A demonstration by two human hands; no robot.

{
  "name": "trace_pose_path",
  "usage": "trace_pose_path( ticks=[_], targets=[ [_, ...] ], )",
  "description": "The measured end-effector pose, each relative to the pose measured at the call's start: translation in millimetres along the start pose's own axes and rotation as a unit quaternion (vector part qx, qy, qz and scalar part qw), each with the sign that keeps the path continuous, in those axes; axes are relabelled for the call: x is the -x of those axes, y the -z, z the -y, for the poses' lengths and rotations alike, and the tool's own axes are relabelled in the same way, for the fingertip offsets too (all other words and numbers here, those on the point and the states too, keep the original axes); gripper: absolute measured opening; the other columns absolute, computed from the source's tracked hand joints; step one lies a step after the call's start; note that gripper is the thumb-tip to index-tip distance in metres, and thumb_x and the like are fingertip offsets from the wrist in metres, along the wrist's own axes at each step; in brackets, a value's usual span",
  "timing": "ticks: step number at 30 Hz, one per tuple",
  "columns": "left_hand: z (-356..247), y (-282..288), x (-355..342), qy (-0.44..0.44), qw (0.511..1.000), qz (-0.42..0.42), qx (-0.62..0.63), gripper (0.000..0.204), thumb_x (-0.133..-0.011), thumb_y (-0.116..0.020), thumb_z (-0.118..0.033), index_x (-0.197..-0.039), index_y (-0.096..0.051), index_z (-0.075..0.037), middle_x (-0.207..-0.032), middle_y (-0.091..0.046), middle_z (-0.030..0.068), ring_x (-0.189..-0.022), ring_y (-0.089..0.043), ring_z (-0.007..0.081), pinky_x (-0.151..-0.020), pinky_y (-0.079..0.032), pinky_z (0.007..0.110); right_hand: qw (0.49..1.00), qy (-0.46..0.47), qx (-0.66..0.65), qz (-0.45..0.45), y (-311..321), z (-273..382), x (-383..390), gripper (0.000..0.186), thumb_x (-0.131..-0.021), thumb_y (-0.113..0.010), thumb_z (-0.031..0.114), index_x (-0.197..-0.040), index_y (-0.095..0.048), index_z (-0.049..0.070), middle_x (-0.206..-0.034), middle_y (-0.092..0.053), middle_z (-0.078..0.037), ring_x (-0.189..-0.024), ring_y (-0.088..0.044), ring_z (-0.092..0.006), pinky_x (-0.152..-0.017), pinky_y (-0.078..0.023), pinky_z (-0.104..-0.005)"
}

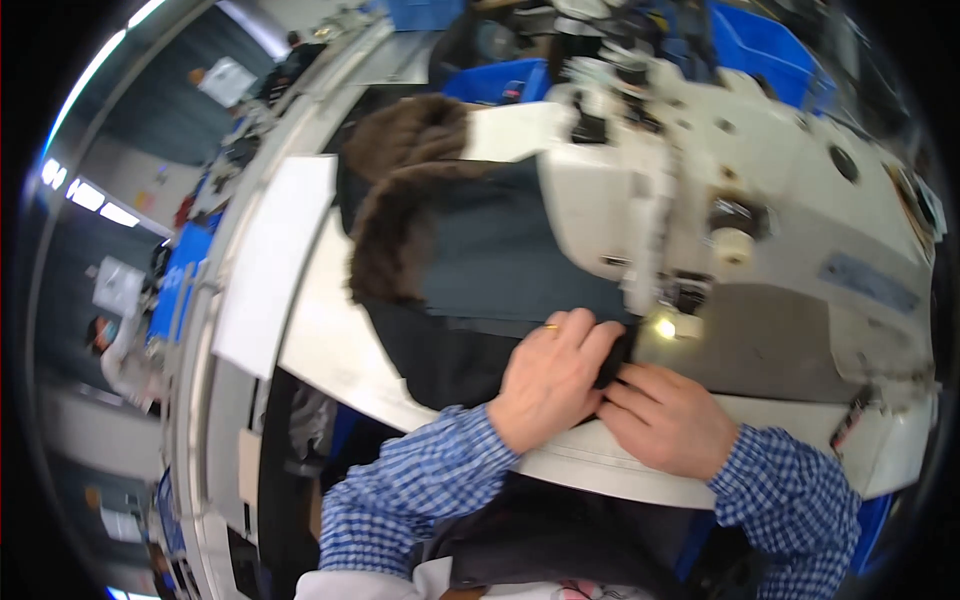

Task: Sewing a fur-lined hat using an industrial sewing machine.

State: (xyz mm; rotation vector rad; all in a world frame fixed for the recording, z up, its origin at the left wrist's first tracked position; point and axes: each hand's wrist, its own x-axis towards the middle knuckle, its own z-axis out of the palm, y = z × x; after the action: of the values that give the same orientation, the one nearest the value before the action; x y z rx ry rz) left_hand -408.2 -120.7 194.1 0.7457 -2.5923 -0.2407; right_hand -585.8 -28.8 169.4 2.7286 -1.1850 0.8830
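Observation:
A dark fabric piece (500, 240) with brown fur trim (385, 240) lies on the white table of a sewing machine (610, 190). Its right edge reaches the lit needle area, close to the presser foot. On the cloth's near right corner my left hand (555, 375), with a ring on one finger, rests with curled fingers gripping a fold. My right hand (665, 418) pinches the same edge just beside it. Both sets of fingertips nearly meet below the small machine light (665, 327). Fingers and folds partly hide the gripped edge.
A white board (275, 265) stands left of the cloth. Blue bins (770, 50) are behind the machine. A small dark tool (852, 418) lies at the table's right end. Far left, a masked person (125, 360) is beside a long row of worktables.

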Motion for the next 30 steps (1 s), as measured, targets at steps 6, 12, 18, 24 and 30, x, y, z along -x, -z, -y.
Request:
trace_pose_path(
  ticks=[6, 12, 18, 24, 30],
  targets=[
    [20, -27, -6, 0.002, 0.990, -0.049, 0.135, 0.032, -0.075, -0.073, -0.007, -0.106, -0.065, -0.009, -0.094, -0.064, 0.0098, -0.089, -0.066, 0.0324, -0.072, -0.055, 0.042, 0.986, -0.143, -0.083, -0.035, 12, -1, 13, 0.026, -0.080, -0.070, 0.001, -0.106, -0.069, 0.001, -0.120, -0.068, -0.016, -0.108, -0.063, -0.0349, -0.091, -0.052, -0.0446],
    [22, -33, -1, 0.024, 0.978, -0.078, 0.190, 0.038, -0.075, -0.069, -0.003, -0.113, -0.066, -0.003, -0.094, -0.063, 0.0119, -0.092, -0.065, 0.0331, -0.077, -0.053, 0.043, 0.985, -0.163, -0.059, 0.016, 10, -20, 10, 0.032, -0.092, -0.058, 0.002, -0.123, -0.057, -0.005, -0.132, -0.059, -0.023, -0.115, -0.052, -0.0400, -0.101, -0.043, -0.0473],
    [16, -34, 0, 0.001, 0.980, -0.095, 0.173, 0.030, -0.073, -0.071, -0.003, -0.102, -0.071, -0.003, -0.095, -0.060, 0.0111, -0.091, -0.062, 0.0318, -0.073, -0.053, 0.041, 0.977, -0.213, 0.001, 0.016, 8, -23, 15, 0.036, -0.095, -0.055, 0.004, -0.130, -0.055, -0.006, -0.123, -0.059, -0.023, -0.111, -0.053, -0.0393, -0.098, -0.043, -0.0463],
    [23, -26, -4, -0.089, 0.988, -0.056, 0.113, 0.044, -0.066, -0.072, -0.005, -0.110, -0.070, -0.005, -0.106, -0.058, 0.0066, -0.097, -0.060, 0.0275, -0.071, -0.057, 0.036, 0.973, -0.225, 0.046, -0.019, 13, -13, 4, 0.035, -0.088, -0.066, 0.002, -0.122, -0.062, -0.001, -0.126, -0.065, -0.017, -0.109, -0.058, -0.0375, -0.094, -0.048, -0.0464],
    [31, -10, -4, -0.059, 0.994, -0.008, 0.092, 0.054, -0.064, -0.072, 0.002, -0.116, -0.072, -0.009, -0.109, -0.065, 0.0057, -0.094, -0.066, 0.0280, -0.073, -0.058, 0.038, 0.969, -0.248, 0.009, -0.002, 5, -20, 2, 0.031, -0.087, -0.072, 0.017, -0.115, -0.066, 0.006, -0.125, -0.069, -0.010, -0.109, -0.063, -0.0319, -0.094, -0.047, -0.0449]
  ],
)
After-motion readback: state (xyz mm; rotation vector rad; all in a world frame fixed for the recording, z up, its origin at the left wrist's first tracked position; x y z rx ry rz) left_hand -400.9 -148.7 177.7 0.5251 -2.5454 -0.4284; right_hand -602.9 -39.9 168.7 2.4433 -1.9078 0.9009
